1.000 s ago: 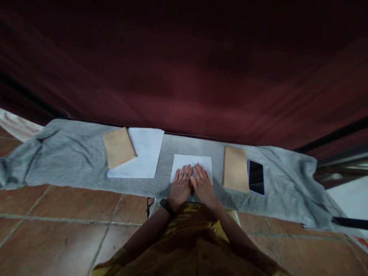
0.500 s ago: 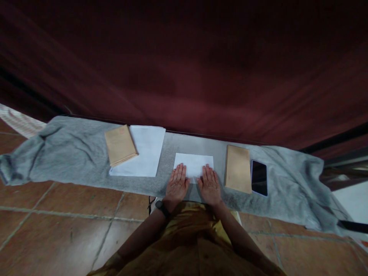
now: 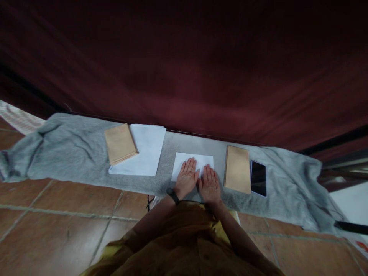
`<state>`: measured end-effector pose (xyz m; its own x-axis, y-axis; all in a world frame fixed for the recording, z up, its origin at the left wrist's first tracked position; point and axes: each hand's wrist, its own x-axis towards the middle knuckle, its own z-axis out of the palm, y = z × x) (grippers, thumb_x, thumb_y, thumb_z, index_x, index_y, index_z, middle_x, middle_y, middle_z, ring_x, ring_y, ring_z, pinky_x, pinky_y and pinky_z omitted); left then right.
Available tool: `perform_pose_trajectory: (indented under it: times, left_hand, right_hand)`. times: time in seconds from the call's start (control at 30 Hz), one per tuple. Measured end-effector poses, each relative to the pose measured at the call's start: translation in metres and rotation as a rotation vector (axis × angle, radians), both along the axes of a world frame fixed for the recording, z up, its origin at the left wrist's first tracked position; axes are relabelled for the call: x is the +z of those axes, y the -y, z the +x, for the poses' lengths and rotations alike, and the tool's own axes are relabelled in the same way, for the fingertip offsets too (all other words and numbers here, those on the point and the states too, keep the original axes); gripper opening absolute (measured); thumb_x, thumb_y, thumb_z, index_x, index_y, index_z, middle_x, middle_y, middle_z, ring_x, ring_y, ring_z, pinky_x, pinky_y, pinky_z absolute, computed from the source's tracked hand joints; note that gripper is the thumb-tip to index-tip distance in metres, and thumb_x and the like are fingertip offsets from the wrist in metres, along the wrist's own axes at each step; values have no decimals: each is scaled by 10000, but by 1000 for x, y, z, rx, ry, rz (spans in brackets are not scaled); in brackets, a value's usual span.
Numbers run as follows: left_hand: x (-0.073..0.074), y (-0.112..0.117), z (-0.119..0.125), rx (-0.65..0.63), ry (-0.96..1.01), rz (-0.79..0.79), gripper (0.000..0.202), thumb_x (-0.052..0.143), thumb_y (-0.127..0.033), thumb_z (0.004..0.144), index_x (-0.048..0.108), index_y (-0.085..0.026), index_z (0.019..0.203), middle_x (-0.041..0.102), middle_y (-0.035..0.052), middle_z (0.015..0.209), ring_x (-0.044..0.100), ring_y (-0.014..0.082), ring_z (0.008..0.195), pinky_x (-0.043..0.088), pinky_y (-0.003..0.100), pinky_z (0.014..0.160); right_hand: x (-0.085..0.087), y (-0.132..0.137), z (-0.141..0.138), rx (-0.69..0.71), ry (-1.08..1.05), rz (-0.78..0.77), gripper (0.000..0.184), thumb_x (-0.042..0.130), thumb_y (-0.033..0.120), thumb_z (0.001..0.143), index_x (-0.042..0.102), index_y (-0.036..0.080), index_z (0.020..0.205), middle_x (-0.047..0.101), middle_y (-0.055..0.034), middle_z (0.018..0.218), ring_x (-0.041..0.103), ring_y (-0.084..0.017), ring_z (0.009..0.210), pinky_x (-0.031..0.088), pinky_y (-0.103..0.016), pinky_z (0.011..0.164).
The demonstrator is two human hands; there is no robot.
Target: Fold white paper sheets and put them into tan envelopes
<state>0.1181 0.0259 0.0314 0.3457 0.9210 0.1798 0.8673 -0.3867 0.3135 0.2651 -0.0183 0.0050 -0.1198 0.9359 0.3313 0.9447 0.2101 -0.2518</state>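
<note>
A white sheet of paper (image 3: 181,161), apparently folded, lies on the grey cloth in front of me. My left hand (image 3: 187,177), with a dark watch (image 3: 173,195) on its wrist, rests flat across the middle of the paper, fingers stretched out. Flat on the right part of the same paper is my right hand (image 3: 209,184), its fingers also straight. The two thumbs are close together. Neither hand grips anything, and the palms hide the paper's lower part.
Grey cloth (image 3: 71,149) covers a narrow bench. To the left, brown envelopes (image 3: 120,143) overlap a stack of white paper (image 3: 148,149). More brown envelopes (image 3: 238,168) lie at the right, beside a phone (image 3: 258,178). Dark red fabric (image 3: 184,84) rises behind; tiled floor (image 3: 57,230) shows below.
My left hand has slid right and slightly forward over the paper, from its left edge to its middle. My right hand has stayed nearly in place.
</note>
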Motion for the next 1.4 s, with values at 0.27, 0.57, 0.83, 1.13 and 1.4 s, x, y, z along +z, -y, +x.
perform_pose_trajectory:
  times: [0.27, 0.57, 0.83, 1.13, 1.4]
  left_hand:
    - [-5, -27, -11, 16, -34, 8, 598, 301, -345, 1062, 333, -51, 1582, 341, 190, 1652, 237, 266, 1574, 203, 503, 1287]
    - [-5, -26, -16, -3, -142, -5, 582, 344, -260, 1035, 339, -109, 1597, 290, 174, 1678, 183, 293, 1586, 189, 528, 1281]
    - [-7, -27, -15, 3, -234, -9, 607, 327, -210, 1020, 289, -137, 1621, 262, 150, 1694, 184, 282, 1587, 187, 521, 1284]
    - [-8, -26, -14, 18, -207, 10, 589, 331, -291, 1041, 315, -138, 1609, 295, 150, 1682, 214, 293, 1580, 173, 561, 1279]
    - [-6, -26, -11, 35, -188, 28, 574, 339, -329, 1054, 342, -130, 1592, 329, 160, 1667, 278, 295, 1560, 185, 562, 1272]
  right_hand:
    - [-1, 1, 0, -16, 17, 3, 614, 372, 399, 1078, 381, 20, 1561, 413, -244, 1603, 359, -312, 1514, 316, -525, 1214]
    - [11, -50, -25, 92, -77, -114, 540, 266, 305, 1086, 465, 76, 1533, 444, -185, 1600, 353, -269, 1524, 254, -524, 1249]
    - [-1, -63, -33, 59, -42, -54, 525, 323, 328, 1092, 451, 95, 1545, 416, -174, 1616, 351, -278, 1524, 228, -524, 1241]
    - [3, -58, -18, 57, 17, -8, 530, 354, 317, 1084, 434, 72, 1548, 419, -224, 1605, 371, -317, 1507, 288, -556, 1204]
    - [2, -52, -2, -4, 82, -20, 570, 387, 353, 1078, 391, 49, 1560, 413, -254, 1600, 380, -330, 1498, 314, -558, 1189]
